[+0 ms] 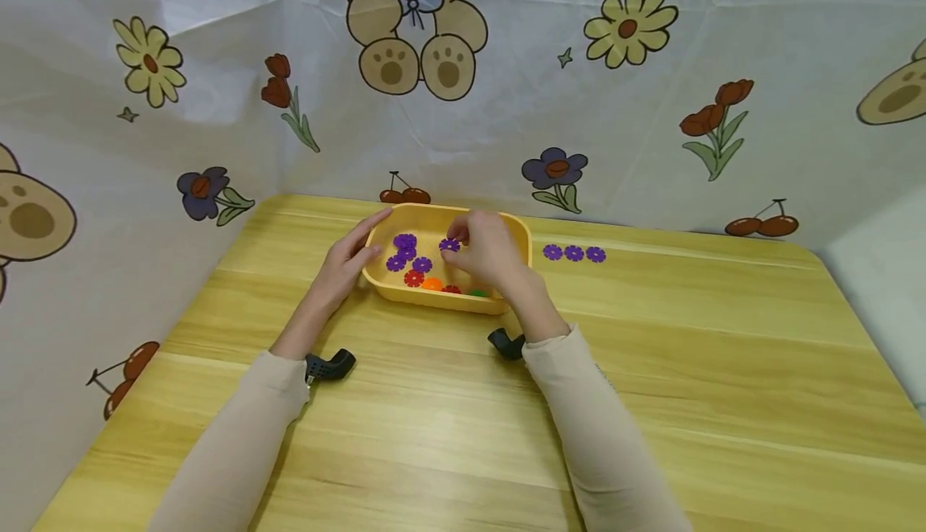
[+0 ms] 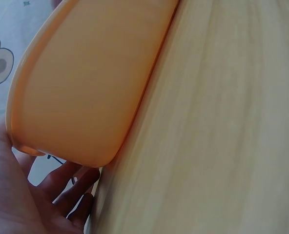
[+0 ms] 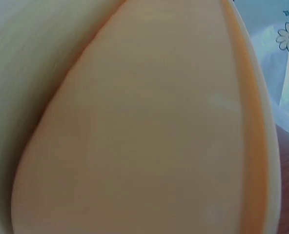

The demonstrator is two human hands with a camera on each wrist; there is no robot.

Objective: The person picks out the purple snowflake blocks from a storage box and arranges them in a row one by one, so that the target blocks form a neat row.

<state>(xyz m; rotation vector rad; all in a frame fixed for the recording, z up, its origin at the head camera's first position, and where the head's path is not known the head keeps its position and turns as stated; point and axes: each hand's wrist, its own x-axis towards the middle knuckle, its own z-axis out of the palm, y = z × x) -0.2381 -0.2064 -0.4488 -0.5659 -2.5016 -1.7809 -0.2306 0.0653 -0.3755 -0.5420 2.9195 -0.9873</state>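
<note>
A yellow plastic basket (image 1: 415, 297) stands at the back of the table. My left hand (image 1: 340, 272) grips its left end, thumb over the rim and fingers along the outside; the left wrist view shows those fingers (image 2: 66, 183) against the basket wall (image 2: 86, 87). Inside the basket, my right hand (image 1: 492, 251) pinches a purple snowflake disc (image 1: 449, 245) between thumb and fingertips. Several purple discs (image 1: 405, 252) lie at the basket's left, with red (image 1: 414, 278), orange (image 1: 432, 284) and green (image 1: 477, 293) pieces along the front. In the right wrist view, the basket wall (image 3: 134, 122) hides most of that hand.
Three purple snowflake discs (image 1: 574, 253) lie in a row on the wooden table (image 1: 405, 435), right of the basket. A patterned cloth (image 1: 506, 130) hangs behind and to the left of the table. Dark wrist-camera mounts (image 1: 333, 365) jut from both wrists.
</note>
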